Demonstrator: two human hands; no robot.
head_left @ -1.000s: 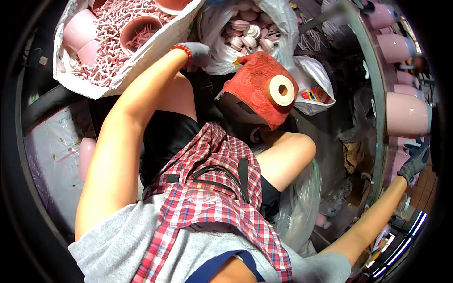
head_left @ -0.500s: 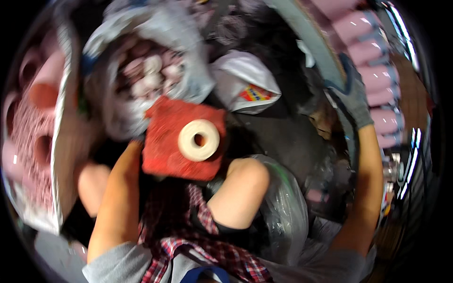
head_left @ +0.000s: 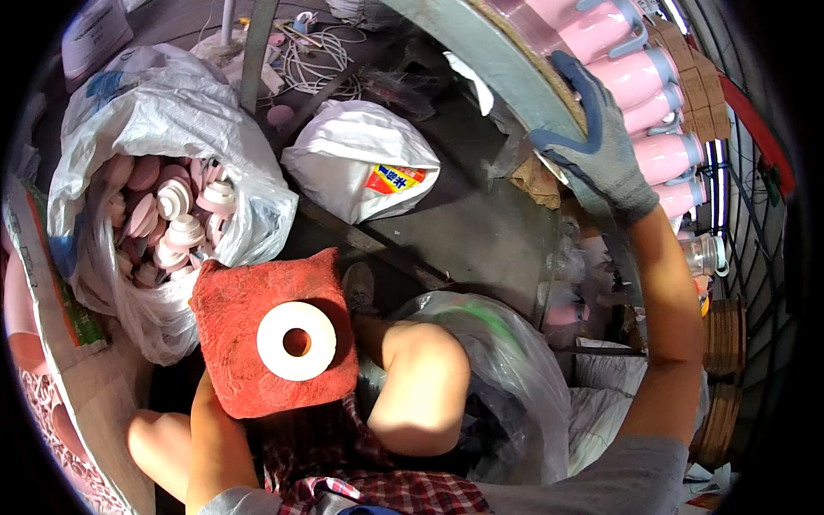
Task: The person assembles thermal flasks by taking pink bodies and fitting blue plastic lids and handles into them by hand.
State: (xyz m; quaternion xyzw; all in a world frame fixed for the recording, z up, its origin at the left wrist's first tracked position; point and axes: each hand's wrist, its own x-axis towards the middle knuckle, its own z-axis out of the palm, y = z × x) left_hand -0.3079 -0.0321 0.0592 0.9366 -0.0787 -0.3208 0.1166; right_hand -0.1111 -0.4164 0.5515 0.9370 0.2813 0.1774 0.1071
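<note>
A square red plush cushion [head_left: 232, 378] lies over my lap, with a pale ring-shaped piece [head_left: 271, 352] on top, its round middle hole showing red. My left forearm [head_left: 215, 438] runs up to the cushion, which hides that hand and its fingers. At the upper right my right hand [head_left: 609, 159], in a grey and blue work glove, clasps the grey table edge [head_left: 481, 69], fingers over the top and thumb spread along the side. Just past it stand several pink jugs [head_left: 631, 77] with grey-blue handles.
A white plastic bag [head_left: 249, 154] full of pink and white lids [head_left: 172, 199] stands at left. A smaller white bag [head_left: 343, 154] lies beyond my knees. A clear plastic bag [head_left: 515, 369] rests by my right leg. Tall sack [head_left: 103, 386] at far left; cable coil [head_left: 313, 69] behind.
The whole view has shifted and sharpened, with the cushion and bags now further left. My right hand stays at the table edge. The ring-shaped piece remains on the cushion.
</note>
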